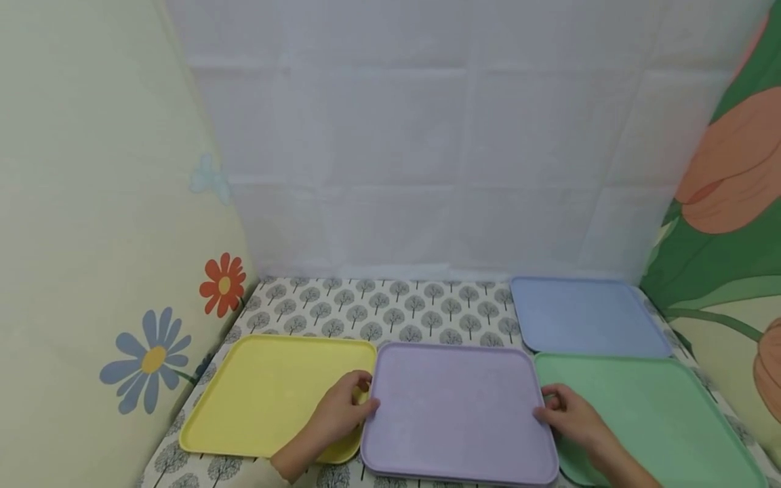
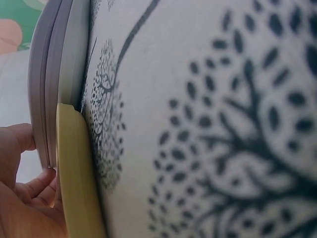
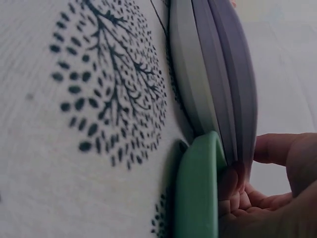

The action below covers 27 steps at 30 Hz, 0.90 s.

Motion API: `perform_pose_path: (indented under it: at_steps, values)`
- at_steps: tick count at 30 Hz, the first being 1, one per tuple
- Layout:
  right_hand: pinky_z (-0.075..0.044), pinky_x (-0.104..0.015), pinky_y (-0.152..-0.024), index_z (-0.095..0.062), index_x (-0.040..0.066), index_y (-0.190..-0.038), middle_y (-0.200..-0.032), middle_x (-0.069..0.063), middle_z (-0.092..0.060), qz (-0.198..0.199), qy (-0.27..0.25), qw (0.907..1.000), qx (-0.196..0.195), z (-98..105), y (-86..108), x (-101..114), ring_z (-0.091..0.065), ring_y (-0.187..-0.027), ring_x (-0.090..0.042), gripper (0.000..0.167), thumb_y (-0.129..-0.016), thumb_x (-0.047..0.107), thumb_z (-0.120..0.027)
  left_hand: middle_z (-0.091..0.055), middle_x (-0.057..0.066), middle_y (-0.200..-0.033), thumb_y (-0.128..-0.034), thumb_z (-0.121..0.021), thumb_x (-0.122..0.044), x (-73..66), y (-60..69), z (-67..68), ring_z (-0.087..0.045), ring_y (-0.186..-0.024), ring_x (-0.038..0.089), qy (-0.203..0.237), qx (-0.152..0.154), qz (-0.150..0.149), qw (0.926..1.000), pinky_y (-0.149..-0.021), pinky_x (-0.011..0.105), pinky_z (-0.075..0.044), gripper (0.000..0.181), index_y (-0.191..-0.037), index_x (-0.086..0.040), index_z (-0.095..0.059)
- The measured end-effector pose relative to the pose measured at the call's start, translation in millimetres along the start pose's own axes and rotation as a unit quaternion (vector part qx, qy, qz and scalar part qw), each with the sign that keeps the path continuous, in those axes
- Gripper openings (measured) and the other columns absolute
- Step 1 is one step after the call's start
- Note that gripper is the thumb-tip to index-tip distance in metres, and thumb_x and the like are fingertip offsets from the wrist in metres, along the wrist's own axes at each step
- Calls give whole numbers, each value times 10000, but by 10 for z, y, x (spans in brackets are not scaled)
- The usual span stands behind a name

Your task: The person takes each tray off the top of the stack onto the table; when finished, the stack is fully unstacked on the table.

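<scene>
Lilac tray tops stack between yellow tray and green tray. My left hand and right hand pinch opposite side rims, thumbs above, fingers lower, likely to keep it level.

Plain lilac on the top tray and second tray; pale grey-green on the lowest tray. Solid yellow on the left tray, mint green on the right tray, light blue on the rear tray. Grey-black trees on white across the bench. Plain white on the back sheet. Blue flower and red flower, both yellow-centred, on the cream left wall. Coral tulips among green leaves on the right wall.
</scene>
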State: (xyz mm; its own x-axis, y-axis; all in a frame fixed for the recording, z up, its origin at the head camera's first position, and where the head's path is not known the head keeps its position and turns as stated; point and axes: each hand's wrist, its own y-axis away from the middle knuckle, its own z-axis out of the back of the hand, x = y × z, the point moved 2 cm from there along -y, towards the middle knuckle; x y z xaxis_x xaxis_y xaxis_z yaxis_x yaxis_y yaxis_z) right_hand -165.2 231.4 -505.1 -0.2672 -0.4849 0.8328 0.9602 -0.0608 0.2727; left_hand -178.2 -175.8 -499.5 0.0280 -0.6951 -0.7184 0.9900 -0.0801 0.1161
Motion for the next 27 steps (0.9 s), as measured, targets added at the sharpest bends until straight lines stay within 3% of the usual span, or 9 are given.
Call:
perform_pose_path:
  at_steps: [14,22,27]
  values:
    - [-430,-272,-624,-589,-13,-1147,-834,-36,-552,216,387,9987,-269,-33,0,6,-507,-750,-177,362,-827,51,-746,-628,44,-1050,-858,-790,-196,-14,23,10,-520,-740,151,61,3,-44,10000,-570,280,-468,408,-1204,-67,-616]
    - [-482,-272,-674,-598,-45,-1154,-923,-78,-626,253,223,9989,-338,-24,30,36,-574,-822,-185,349,-834,17,-723,-624,42,-1048,-859,-789,-197,-3,9,4,-518,-737,150,8,7,-64,10000,-563,274,-464,408,-1206,-68,-616]
    - [-526,-291,-728,-577,-79,-1215,-1034,-140,-697,247,-135,9992,-276,-8,41,60,-658,-917,-218,399,-855,17,-720,-620,38,-1049,-859,-788,-197,1,3,1,-521,-737,145,-36,-15,-66,10000,-563,267,-466,403,-1203,-77,-616]
